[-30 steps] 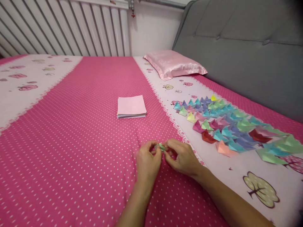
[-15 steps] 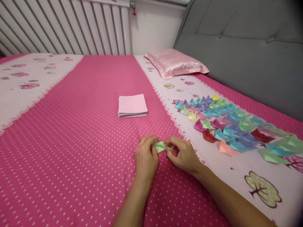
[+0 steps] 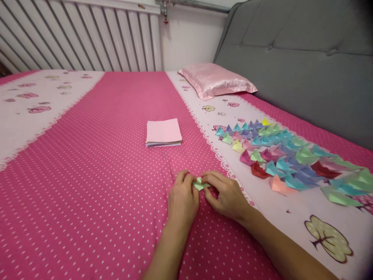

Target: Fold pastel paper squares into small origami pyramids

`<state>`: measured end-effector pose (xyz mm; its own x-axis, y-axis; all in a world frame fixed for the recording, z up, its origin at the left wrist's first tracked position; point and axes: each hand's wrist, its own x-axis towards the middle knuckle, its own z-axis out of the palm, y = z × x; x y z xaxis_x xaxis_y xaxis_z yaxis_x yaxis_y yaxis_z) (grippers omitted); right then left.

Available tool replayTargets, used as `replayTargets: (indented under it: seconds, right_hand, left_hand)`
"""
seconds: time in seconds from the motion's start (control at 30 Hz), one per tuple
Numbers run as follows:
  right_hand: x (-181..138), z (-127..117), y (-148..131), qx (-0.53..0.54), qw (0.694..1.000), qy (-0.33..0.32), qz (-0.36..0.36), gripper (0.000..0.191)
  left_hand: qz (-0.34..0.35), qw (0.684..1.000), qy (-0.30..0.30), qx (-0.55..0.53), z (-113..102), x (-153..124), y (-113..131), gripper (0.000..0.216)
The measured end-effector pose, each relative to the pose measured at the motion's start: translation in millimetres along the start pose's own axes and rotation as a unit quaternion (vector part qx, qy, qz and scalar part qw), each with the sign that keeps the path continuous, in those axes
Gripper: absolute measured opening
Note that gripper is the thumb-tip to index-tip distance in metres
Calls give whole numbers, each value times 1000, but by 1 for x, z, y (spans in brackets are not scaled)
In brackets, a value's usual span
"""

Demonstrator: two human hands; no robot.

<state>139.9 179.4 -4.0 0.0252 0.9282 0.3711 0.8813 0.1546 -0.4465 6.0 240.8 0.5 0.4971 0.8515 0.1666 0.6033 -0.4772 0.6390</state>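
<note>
Left hand (image 3: pixel 183 196) and right hand (image 3: pixel 223 192) pinch one green folded paper (image 3: pixel 199 184) between fingertips, seemingly to steady its creases | one paper stack (image 3: pixel 164 132) lies beyond both hands, apparently within reach | paper boats (image 3: pixel 304 156), right of the right hand, stand grouped, probably to avoid crushing; two red, total uncountable through overlap
</note>
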Motion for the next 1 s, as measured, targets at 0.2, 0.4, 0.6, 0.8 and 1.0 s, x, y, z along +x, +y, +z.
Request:
replayTargets:
  seconds: [0.2,0.4,0.6,0.8,1.0]
  right_hand:
    - [0,3,2,5,999,9,37,11]
    - [0,3,0,-3,1000,9,27,3]
    - [-1,4,-1,-17,999,20,19,9]
    - [-1,5,0,-14,999,18,48,14]
    - [0,8,1,1,995,10,103,23]
  left_hand:
    - [-49,998,-5,-50,2,0,-2,23]
    - [-24,1000,9,-8,1,0,-2,7]
    - [-40,998,4,45,1,-1,0,13]
    - [-57,995,-23,73,-1,-1,3,21]
    - [-46,992,-66,98,-3,-2,5,25]
